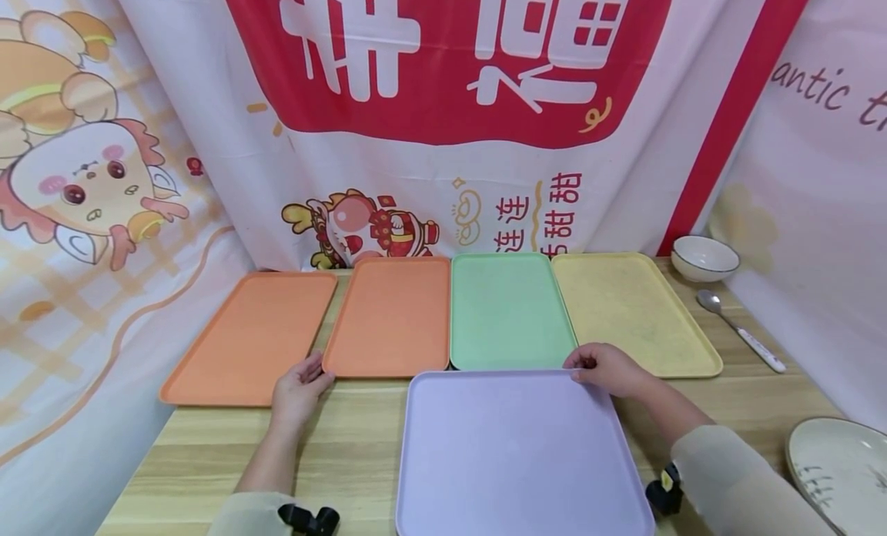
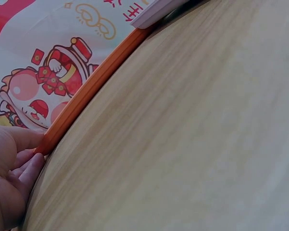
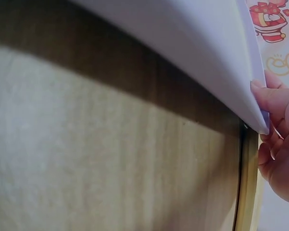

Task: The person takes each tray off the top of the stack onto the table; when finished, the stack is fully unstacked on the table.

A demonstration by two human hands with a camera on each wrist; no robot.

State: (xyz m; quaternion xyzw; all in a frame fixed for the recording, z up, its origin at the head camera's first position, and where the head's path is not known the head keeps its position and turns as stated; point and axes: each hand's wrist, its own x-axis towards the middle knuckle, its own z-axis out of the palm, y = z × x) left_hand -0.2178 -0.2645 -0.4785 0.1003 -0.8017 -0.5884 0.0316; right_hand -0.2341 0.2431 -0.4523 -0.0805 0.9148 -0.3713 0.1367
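My right hand (image 1: 611,369) pinches the far right corner of a lavender tray (image 1: 520,451). In the right wrist view, the thumb lies against the wall of the lavender tray (image 3: 197,53), which is raised off the wood and casts a shadow. My left hand (image 1: 298,393) pinches the near left corner of the second orange tray (image 1: 391,320); the left wrist view has thumb and fingers on that orange tray's corner (image 2: 81,101). Another orange tray (image 1: 252,336) lies to its left. To its right lie a green tray (image 1: 509,313) and a yellow tray (image 1: 634,316).
A white bowl (image 1: 705,259) stands at the back right of the wooden table (image 1: 346,459). Before it lies a spoon (image 1: 741,332) with a white handle. A patterned plate (image 1: 841,467) sits at the right edge. Printed cloth (image 1: 388,159) hangs behind and on both sides.
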